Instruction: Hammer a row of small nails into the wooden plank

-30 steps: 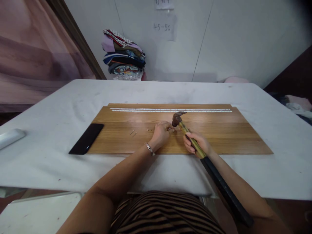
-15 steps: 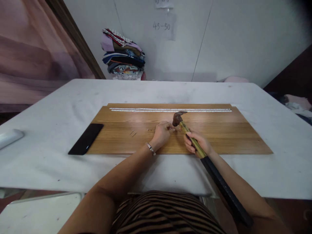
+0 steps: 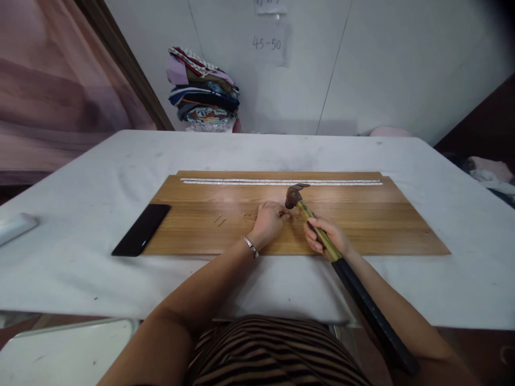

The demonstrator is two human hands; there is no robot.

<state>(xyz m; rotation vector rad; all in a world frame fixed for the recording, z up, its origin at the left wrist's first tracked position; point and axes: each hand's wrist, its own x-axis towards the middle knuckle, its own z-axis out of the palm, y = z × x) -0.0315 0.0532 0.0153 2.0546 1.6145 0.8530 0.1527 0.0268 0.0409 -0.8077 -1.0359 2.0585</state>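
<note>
My right hand (image 3: pixel 326 235) is wrapped round the bare wooden part of a claw hammer (image 3: pixel 354 284), well up towards its head. The rusty head (image 3: pixel 293 197) hangs just above and right of my left fingertips, and the black grip runs back along my right forearm. My left hand (image 3: pixel 270 220), with a bracelet (image 3: pixel 250 246) at the wrist, rests low on the wooden board (image 3: pixel 354 198). Its thumb and fingers are pinched together; what sits between them is too small to make out. Two loose nails (image 3: pixel 219 220) lie on the board to the left.
Across the back of the board run two white measuring strips (image 3: pixel 233 181). A black phone (image 3: pixel 141 230) overlaps the board's left edge. The board lies on a white-covered table (image 3: pixel 80 193), with a white object (image 3: pixel 18 228) at far left. Folded clothes (image 3: pixel 205 94) are stacked behind.
My left hand has shifted very slightly to the right, still pinched. The hammer and my right hand stay almost where they were.
</note>
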